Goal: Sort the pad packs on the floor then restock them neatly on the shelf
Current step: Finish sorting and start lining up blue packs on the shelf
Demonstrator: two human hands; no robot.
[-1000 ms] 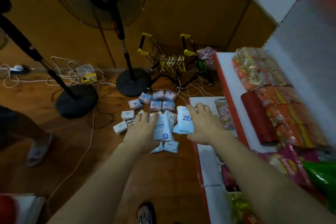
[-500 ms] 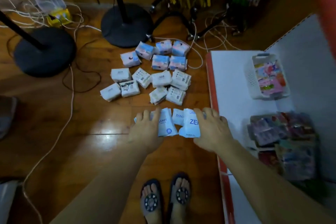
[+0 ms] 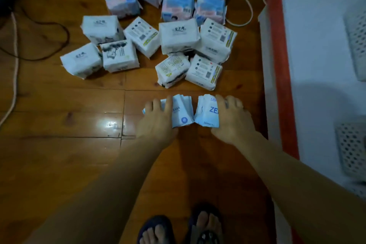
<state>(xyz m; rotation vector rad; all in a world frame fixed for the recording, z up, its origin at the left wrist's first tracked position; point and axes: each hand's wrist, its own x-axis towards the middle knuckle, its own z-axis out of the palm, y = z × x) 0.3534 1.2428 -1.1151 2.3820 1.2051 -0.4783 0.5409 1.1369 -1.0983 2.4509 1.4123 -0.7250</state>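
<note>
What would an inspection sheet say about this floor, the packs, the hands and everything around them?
Surface: wooden floor, glossy, with a light glare.
Job's things: pink-blue packs at the far end; white packs nearer; two blue-print packs, one under each hand.
Clutter: nothing seen.
Grippers: left hand and right hand each hold a blue-print pack on the floor.
Cables: dark cable at left, pale cords by the shelf.
Surroundings: white shelf with red edge, baskets on it, sandalled feet.
</note>
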